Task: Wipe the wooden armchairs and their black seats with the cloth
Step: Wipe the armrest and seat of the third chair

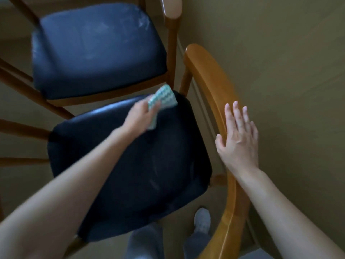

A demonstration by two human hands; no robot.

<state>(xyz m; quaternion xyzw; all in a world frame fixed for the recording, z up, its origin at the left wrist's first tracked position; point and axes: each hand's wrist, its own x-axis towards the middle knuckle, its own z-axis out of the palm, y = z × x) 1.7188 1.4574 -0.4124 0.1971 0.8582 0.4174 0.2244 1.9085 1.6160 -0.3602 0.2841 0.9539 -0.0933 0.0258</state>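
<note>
Wiping seat (130, 165): our left hand (139, 116) clamps cloth (162, 97) at far-right corner; rest lies nearward. Right hand (239, 139) splayed by rail (205, 68).

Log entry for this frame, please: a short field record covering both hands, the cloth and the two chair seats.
left: left hand grips the cloth, blurred by motion
cloth place: far right corner of the near seat
right: right hand open, fingers straight, over the near chair's curved wooden rail; contact unclear
far chair: far seat shows pale smears
near chair: only faint marks on its seat
floor: grey shoe beside the near chair
</note>
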